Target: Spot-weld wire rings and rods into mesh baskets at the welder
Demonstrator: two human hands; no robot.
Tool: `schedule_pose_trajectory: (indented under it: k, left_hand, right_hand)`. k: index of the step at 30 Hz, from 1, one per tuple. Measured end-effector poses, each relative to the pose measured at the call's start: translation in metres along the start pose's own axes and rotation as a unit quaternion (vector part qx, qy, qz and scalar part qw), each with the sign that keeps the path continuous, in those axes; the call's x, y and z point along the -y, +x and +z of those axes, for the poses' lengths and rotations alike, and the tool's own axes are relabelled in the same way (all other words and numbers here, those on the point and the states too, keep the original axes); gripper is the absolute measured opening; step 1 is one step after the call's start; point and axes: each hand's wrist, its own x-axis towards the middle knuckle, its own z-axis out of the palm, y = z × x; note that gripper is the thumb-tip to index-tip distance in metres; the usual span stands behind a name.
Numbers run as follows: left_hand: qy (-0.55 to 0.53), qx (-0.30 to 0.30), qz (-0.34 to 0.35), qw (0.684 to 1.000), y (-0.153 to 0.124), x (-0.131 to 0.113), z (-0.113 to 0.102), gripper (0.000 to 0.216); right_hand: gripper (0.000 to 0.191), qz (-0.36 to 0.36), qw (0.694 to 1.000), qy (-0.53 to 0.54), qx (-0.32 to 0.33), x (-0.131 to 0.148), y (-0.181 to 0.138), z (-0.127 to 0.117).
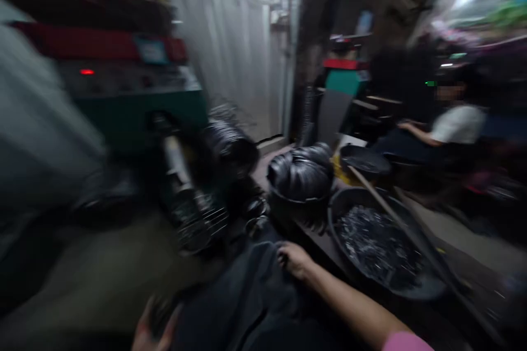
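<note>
The picture is smeared by motion. My right hand [293, 261] rests on dark cloth over my knee [251, 290], its fingers curled against the fabric. My left hand [154, 326] shows at the bottom edge beside a dark object I cannot make out; its fingers are blurred. Just beyond my right hand stands a black basin [349, 208] filled with small shiny dark pieces, with a long wooden stick [395, 219] lying across it. Behind it a bowl carries a heap of stacked black ring-like parts [300, 173].
A green and red machine [135, 98] with a red light stands at left, with black coils [233, 145] and wire frames [201, 225] before it. Another person in a white shirt [457, 123] sits at right. A corrugated wall [234, 38] closes the back.
</note>
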Motion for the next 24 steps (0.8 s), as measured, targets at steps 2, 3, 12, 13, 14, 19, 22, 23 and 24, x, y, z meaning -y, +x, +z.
schedule_pose_trajectory:
  k: [2, 3, 12, 13, 14, 19, 22, 23, 24]
  left_hand:
    - [0.017, -0.060, -0.052, 0.997, 0.012, 0.007, -0.010, 0.064]
    - [0.021, -0.062, -0.053, 0.996, 0.024, 0.008, -0.014, 0.074]
    - [-0.152, -0.053, -0.046, 0.986, 0.139, -0.002, 0.005, 0.101]
    - [-0.188, -0.043, -0.041, 0.980, 0.141, 0.000, 0.011, 0.102]
    - [-0.226, -0.036, -0.036, 0.973, 0.142, 0.003, 0.016, 0.103]
    - [-0.364, -0.062, -0.054, 0.928, 0.140, 0.014, 0.032, 0.096]
    - [-0.369, -0.099, -0.058, 0.923, 0.133, 0.013, 0.031, 0.091]
    - [-0.359, -0.103, -0.049, 0.926, 0.128, 0.011, 0.029, 0.090]
    - [-0.343, -0.103, -0.037, 0.933, 0.122, 0.009, 0.026, 0.088]
  right_hand:
    - [0.030, -0.083, 0.995, -0.023, -0.043, 0.014, 0.023, 0.005]
    - [0.034, -0.139, 0.987, -0.046, -0.065, 0.016, 0.033, 0.009]
    - [0.020, -0.145, 0.978, 0.003, -0.149, -0.016, 0.064, -0.013]
    - [0.019, -0.127, 0.978, 0.044, -0.157, -0.013, 0.067, -0.019]
    - [0.018, -0.108, 0.979, 0.073, -0.160, -0.009, 0.069, -0.024]
    - [0.013, -0.010, 0.986, 0.129, -0.107, 0.009, 0.077, -0.021]
    - [0.020, 0.000, 0.990, 0.126, -0.067, 0.017, 0.078, -0.002]
    - [0.024, -0.013, 0.992, 0.108, -0.063, 0.018, 0.078, 0.004]
    - [0.027, -0.035, 0.994, 0.079, -0.066, 0.018, 0.078, 0.009]
